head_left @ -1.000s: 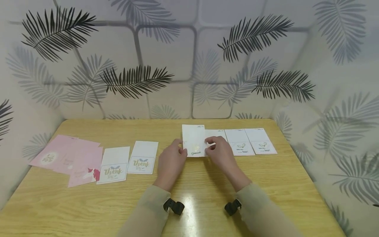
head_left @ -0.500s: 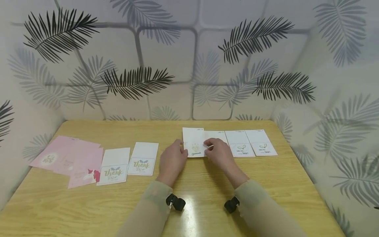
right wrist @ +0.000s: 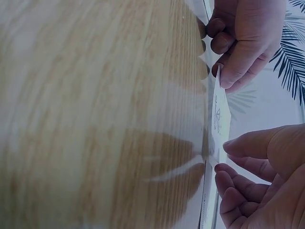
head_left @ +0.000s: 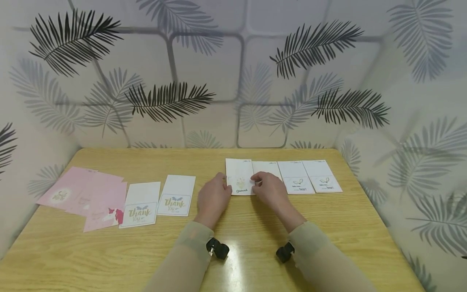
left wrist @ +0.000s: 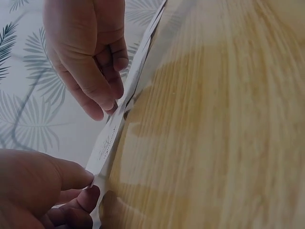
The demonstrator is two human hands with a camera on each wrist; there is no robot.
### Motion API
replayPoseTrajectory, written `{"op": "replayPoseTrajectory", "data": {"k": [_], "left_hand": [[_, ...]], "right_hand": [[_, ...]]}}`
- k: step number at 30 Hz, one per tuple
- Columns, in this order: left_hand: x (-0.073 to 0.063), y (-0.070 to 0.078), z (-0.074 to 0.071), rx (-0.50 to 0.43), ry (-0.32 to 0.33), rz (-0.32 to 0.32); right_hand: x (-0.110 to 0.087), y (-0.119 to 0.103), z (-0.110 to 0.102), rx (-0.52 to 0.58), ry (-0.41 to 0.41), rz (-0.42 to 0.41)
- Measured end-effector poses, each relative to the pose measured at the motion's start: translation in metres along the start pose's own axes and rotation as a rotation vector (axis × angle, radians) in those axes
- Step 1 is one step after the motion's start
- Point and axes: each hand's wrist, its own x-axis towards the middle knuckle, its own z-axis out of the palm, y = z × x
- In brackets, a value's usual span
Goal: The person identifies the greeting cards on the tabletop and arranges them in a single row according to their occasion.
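A white greeting card [head_left: 238, 168] with a gold diamond picture and the word "Diamonds" lies at the left end of a row near the table's back. My left hand [head_left: 214, 198] pinches its left edge between thumb and finger, as the left wrist view also shows. At the opposite edge, my right hand [head_left: 271, 192] holds the card with thumb and forefinger. In the right wrist view the card [right wrist: 220, 112] stands slightly tilted, close over the tabletop. Right beside it lies another white card [head_left: 266, 167], its lower part hidden behind my right hand.
Two white cards with a leafy print and "heart" [head_left: 302, 178] [head_left: 322, 176] continue the row rightward. Leftward lie two "Thank You" cards [head_left: 142, 190] [head_left: 178, 186] and several overlapping pink cards [head_left: 106, 194]. A leaf-patterned wall [head_left: 233, 121] stands behind the wooden table [head_left: 146, 259].
The diamond card has come down a little toward the table, in line with the row. Both hands keep to its edges and have barely shifted.
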Motion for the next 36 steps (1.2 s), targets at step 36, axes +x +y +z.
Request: {"op": "replayPoseTrajectory", "data": {"k": [36], "left_hand": [[-0.006, 0.011, -0.001, 0.150, -0.012, 0.016]], "right_hand": [[-0.004, 0.006, -0.002, -0.073, -0.029, -0.064]]}}
